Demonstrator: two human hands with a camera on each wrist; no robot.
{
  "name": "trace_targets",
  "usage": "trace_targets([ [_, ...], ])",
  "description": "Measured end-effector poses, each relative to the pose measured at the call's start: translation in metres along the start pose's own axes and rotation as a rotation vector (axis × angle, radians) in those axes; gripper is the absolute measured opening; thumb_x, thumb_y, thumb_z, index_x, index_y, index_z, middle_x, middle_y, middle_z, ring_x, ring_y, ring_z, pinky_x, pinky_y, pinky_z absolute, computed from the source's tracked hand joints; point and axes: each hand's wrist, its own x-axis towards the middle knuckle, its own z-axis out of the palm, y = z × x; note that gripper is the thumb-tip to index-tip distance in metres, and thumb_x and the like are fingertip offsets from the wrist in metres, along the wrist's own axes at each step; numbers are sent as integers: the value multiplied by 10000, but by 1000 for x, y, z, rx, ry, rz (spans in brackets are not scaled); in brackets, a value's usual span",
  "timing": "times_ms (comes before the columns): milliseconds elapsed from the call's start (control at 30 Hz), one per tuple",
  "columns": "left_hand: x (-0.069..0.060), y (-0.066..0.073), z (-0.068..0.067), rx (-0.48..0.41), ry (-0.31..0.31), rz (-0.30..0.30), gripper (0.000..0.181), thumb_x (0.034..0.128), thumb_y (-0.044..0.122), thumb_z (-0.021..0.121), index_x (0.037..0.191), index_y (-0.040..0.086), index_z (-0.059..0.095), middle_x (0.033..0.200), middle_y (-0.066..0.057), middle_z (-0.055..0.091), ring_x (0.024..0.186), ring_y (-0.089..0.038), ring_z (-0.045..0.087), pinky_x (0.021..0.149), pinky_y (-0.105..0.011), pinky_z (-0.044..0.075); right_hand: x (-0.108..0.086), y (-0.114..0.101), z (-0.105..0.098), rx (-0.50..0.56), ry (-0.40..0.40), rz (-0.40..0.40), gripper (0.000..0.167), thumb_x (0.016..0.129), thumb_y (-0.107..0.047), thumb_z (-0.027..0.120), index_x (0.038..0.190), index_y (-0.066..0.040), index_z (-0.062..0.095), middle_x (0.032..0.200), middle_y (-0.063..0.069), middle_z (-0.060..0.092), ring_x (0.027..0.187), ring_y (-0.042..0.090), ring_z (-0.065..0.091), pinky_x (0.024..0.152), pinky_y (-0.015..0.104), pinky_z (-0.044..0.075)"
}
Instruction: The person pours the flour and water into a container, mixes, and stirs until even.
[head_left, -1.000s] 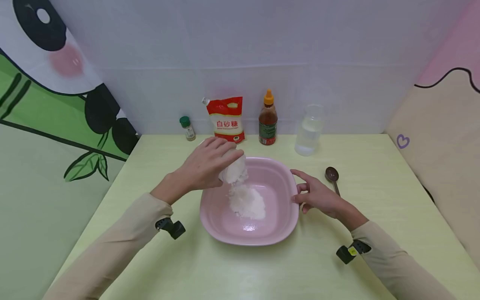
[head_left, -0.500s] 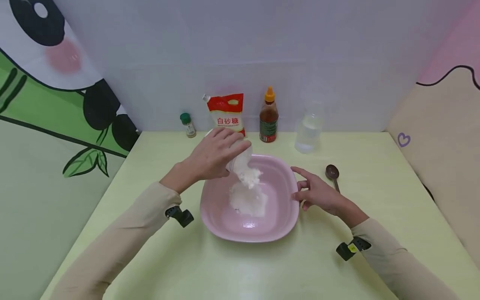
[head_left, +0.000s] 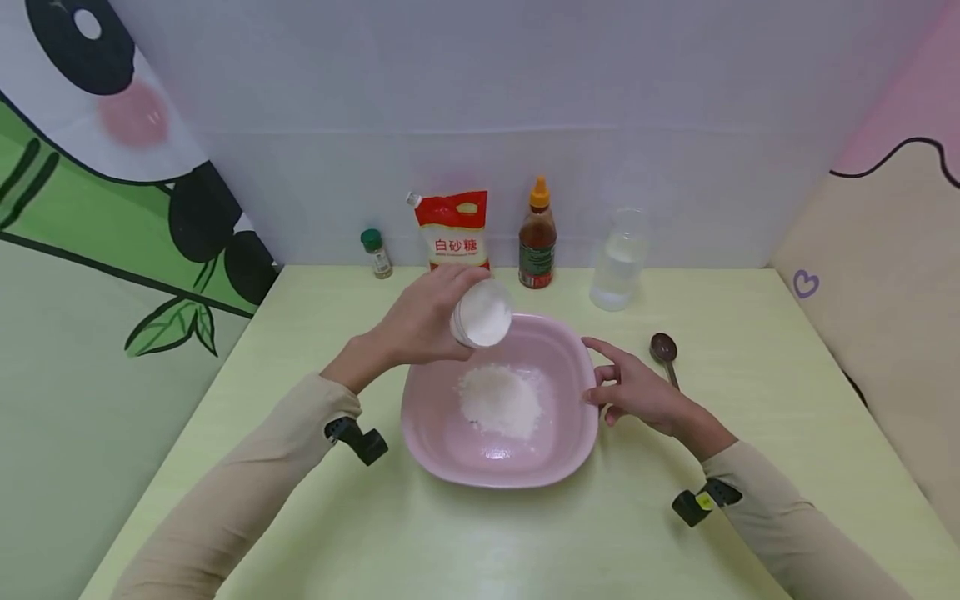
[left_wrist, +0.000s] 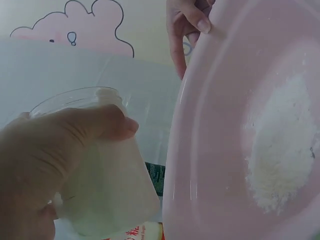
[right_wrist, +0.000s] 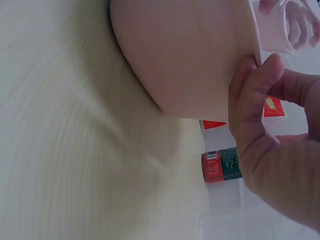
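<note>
A clear jar with white powder inside is gripped by my left hand, tilted over the far left part of a pink basin. In the left wrist view the thumb wraps the jar just under its rim. White powder lies heaped on the basin's floor; none is seen falling. My right hand pinches the basin's right rim. The right wrist view shows its thumb and fingers closed on that rim.
Along the back stand a green-capped shaker, a red and white sugar pouch, an orange-capped sauce bottle and a clear container of clear liquid. A dark spoon lies beyond the right hand. A wall rises behind the table.
Powder dropped from the jar onto the heap, which has grown. My left hand shifted slightly right, and the jar has turned its mouth up toward the head camera. The right hand stays put.
</note>
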Motion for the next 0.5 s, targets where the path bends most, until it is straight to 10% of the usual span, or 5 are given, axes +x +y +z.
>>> trace_targets([
  [500, -26, -50, 1, -600, 256, -444, 945, 706, 131, 875, 1477, 161, 330, 1430, -100, 498, 1308, -312, 449, 1006, -563, 480, -1, 1, -1, -2, -4, -6, 873, 904, 5, 639, 1602, -128, 133, 891, 59, 642, 699, 154, 663, 552, 262, 556],
])
